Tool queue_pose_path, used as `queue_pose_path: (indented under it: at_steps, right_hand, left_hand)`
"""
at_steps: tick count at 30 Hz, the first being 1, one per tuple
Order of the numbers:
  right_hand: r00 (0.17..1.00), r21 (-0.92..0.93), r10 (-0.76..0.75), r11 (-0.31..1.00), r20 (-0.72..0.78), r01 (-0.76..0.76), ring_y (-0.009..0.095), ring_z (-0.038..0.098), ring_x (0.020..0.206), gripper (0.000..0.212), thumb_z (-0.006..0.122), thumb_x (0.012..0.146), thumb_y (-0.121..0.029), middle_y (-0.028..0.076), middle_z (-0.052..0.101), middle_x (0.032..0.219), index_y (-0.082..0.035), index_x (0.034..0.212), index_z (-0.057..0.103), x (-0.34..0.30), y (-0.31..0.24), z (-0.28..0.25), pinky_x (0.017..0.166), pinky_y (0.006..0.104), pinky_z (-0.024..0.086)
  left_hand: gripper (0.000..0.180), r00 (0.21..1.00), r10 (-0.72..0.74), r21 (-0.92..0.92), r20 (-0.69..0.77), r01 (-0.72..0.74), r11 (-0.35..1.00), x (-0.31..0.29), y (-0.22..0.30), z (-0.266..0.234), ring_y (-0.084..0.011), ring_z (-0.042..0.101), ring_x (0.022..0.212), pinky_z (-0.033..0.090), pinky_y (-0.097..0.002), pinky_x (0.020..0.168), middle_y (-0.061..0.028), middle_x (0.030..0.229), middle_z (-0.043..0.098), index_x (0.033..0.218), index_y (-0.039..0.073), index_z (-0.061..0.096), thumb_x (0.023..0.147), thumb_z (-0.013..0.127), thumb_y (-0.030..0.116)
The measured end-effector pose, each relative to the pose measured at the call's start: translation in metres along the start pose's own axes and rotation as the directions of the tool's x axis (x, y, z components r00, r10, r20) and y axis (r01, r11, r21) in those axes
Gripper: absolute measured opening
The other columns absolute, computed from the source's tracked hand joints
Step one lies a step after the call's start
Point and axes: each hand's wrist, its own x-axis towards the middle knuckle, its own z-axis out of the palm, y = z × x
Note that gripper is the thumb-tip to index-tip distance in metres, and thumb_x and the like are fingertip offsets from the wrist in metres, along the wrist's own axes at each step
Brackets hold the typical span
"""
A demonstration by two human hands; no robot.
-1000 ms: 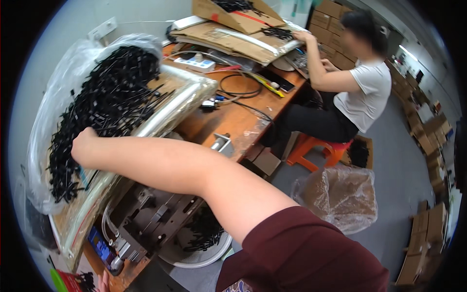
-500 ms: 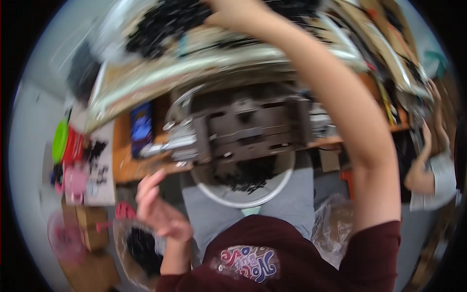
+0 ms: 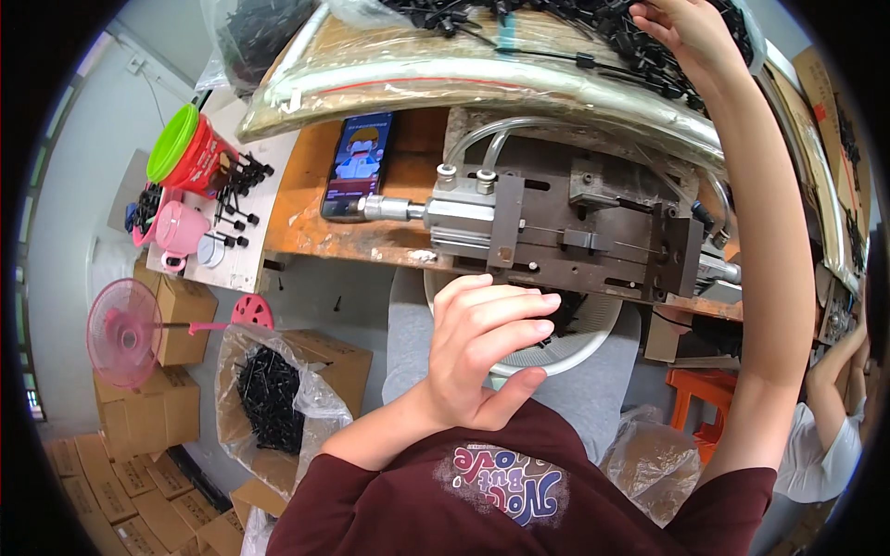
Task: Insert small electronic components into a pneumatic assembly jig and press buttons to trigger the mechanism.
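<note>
A cluttered workshop corner seen from above.
A worn wooden workbench (image 3: 306, 232) stands against a pale wall (image 3: 102, 139). Brown cardboard boxes (image 3: 176, 315) are stacked on the floor to the left, with a pink fan (image 3: 123, 332) beside them. A clear bag of black parts (image 3: 273, 394) rests on another box. An orange stool (image 3: 709, 398) stands at the right.

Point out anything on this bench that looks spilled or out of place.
Loose black parts lie scattered on the white board beside the red tub and pink cup. A phone sits close by the metal machine.
</note>
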Motion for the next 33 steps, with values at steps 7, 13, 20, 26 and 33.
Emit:
queue_pose_path:
  at_steps: [7,13,20,26,33]
  right_hand:
    - [0.997,0.263,-0.080,0.962,-0.001,0.077,0.014,0.064,0.072,0.014,0.071,0.084,-0.005,0.006,0.063,0.083,-0.001,0.093,0.061,-0.005,-0.002,-0.009,0.064,0.0264,0.057]
    - [0.986,0.302,-0.157,0.944,0.058,0.133,0.011,0.065,0.073,0.012,0.069,0.085,-0.006,0.005,0.067,0.082,0.001,0.094,0.067,-0.019,-0.007,-0.018,0.068,0.0238,0.057]
    - [0.983,0.540,-0.135,0.841,0.126,0.046,0.019,0.069,0.083,0.018,0.064,0.087,-0.007,0.011,0.070,0.095,0.001,0.103,0.068,-0.083,0.018,-0.011,0.075,0.0333,0.057]
    - [0.992,0.681,0.075,0.722,0.101,-0.124,0.010,0.065,0.075,0.020,0.064,0.090,-0.008,0.005,0.068,0.088,0.002,0.107,0.064,-0.151,0.038,-0.014,0.069,0.0257,0.056]
    - [0.963,0.711,0.255,0.661,0.089,-0.241,0.009,0.061,0.070,0.022,0.063,0.090,-0.007,0.004,0.065,0.088,0.002,0.110,0.062,-0.192,0.049,-0.031,0.062,0.0241,0.052]
  left_hand:
    - [0.032,0.997,0.028,-0.012,-0.070,-0.029,1.000,0.022,-0.003,0.002,-0.0281,0.061,0.101,0.040,-0.0436,0.092,-0.0136,0.115,0.065,0.111,0.006,0.057,0.085,0.066,0.023]
    - [0.027,0.980,0.025,0.027,-0.195,-0.020,0.999,0.065,-0.009,0.008,-0.0305,0.062,0.100,0.049,-0.0385,0.088,-0.0176,0.110,0.064,0.102,0.000,0.064,0.075,0.070,-0.002]
    - [0.056,0.925,-0.260,-0.417,-0.278,0.128,0.900,0.121,-0.032,0.044,-0.0212,0.062,0.106,0.054,-0.0335,0.092,-0.0121,0.121,0.054,0.124,-0.001,0.046,0.076,0.074,-0.008]
    - [0.031,0.970,-0.009,-0.044,-0.241,-0.002,0.999,0.094,-0.030,0.041,-0.0155,0.066,0.084,0.060,-0.0237,0.068,-0.0080,0.102,0.056,0.100,0.001,0.071,0.072,0.075,-0.011]
    - [0.029,0.989,-0.134,-0.265,0.069,0.148,0.953,0.065,-0.002,0.016,-0.0176,0.066,0.086,0.058,-0.0255,0.069,-0.0139,0.100,0.064,0.094,-0.002,0.071,0.066,0.077,-0.008]
